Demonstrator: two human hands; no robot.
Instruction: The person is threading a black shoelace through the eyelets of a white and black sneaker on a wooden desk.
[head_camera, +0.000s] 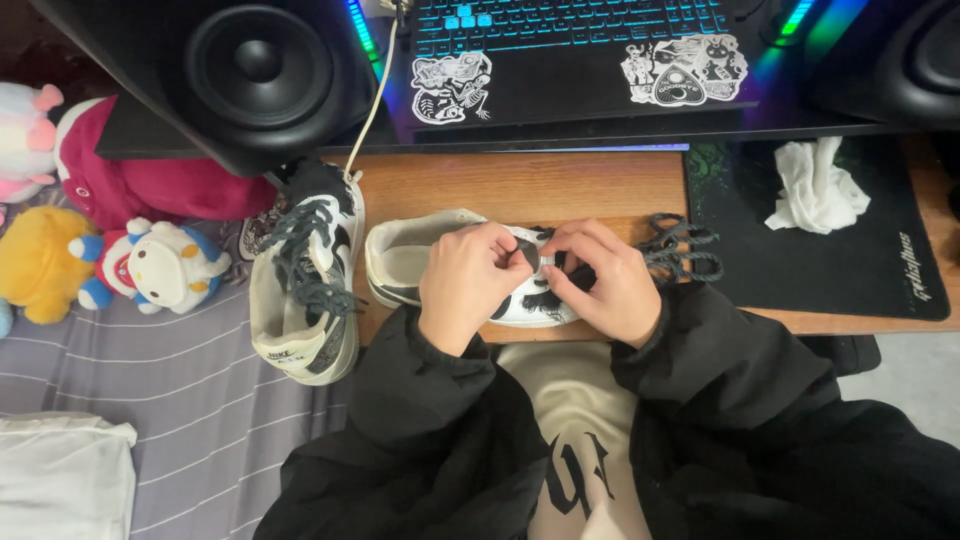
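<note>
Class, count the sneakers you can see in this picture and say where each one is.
2: one laced sneaker at the desk's left edge; one sneaker lying on the desk under both hands.

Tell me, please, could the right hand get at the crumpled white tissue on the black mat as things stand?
Probably yes: the right hand is busy on the sneaker, but only bare mat and a loose dark lace lie between it and the tissue.

Wooden desk beside striped grey bedding (dim, keyboard-lit room)
</note>
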